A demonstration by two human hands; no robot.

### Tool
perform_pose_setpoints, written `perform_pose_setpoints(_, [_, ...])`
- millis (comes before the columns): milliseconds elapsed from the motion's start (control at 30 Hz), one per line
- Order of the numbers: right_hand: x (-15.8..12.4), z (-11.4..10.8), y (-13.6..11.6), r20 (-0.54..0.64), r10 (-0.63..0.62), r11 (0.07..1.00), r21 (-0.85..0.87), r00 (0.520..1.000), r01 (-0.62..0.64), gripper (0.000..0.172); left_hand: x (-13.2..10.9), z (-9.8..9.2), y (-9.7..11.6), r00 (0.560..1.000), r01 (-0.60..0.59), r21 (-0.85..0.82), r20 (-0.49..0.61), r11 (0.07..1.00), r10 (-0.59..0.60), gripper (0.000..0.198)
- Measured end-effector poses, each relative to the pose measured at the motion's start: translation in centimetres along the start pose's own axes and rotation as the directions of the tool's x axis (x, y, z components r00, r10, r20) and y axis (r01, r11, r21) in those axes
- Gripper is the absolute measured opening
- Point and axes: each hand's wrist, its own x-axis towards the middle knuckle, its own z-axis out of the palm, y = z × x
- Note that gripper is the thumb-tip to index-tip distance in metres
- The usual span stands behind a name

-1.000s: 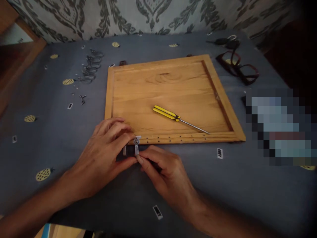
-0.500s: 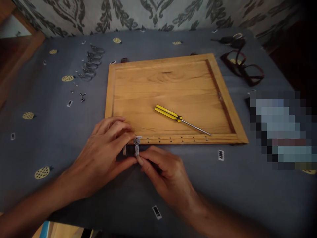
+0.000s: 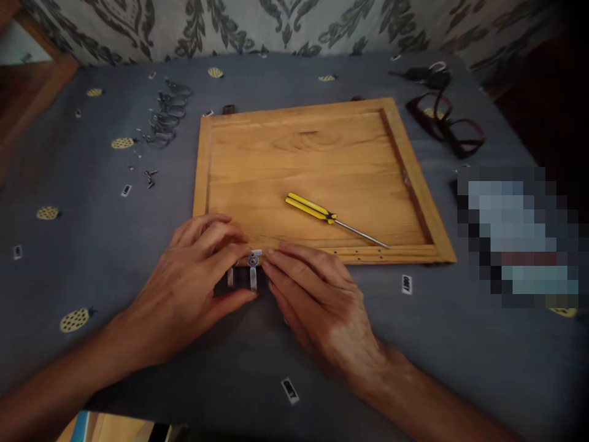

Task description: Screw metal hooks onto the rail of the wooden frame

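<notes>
A wooden framed panel (image 3: 294, 159) lies on the blue tablecloth, with small holes along its near edge. At the left part of that edge sits a small metal hook (image 3: 253, 270), its lower end sticking out past the wood. My left hand (image 3: 197, 282) is closed round the hook, index finger at its top and thumb by its lower end. A second hook (image 3: 230, 276) shows partly beneath that hand. My right hand (image 3: 317, 294) rests its fingertips on the edge just right of the hook, fingers together. A yellow screwdriver (image 3: 310, 207) lies on the panel.
Several metal hooks (image 3: 164, 120) lie in a row at the back left, with small screws (image 3: 150, 178) nearer. Dark glasses (image 3: 464, 138) and keys (image 3: 426, 75) are at the back right. A blurred-out object (image 3: 515, 233) lies at the right.
My right hand has let go of the hook's lower end and moved up and right to the panel's edge. The left hand has stayed at the hook. The view has shifted slightly.
</notes>
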Motion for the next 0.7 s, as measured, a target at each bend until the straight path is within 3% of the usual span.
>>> perform_pose_setpoints(367, [-0.40, 0.32, 0.43, 0.135, -0.065, 0.994, -0.077, 0.989, 0.076, 0.029, 0.08, -0.06, 0.14, 1.000, 0.001, 0.009, 0.002, 1.000, -0.001, 0.035])
perform_pose_setpoints(700, [-0.12, 0.00, 0.13, 0.162, -0.068, 0.987, -0.136, 0.984, 0.090, 0.027, 0.06, -0.18, -0.01, 1.000, -0.001, 0.021, 0.002, 1.000, 0.001, 0.036])
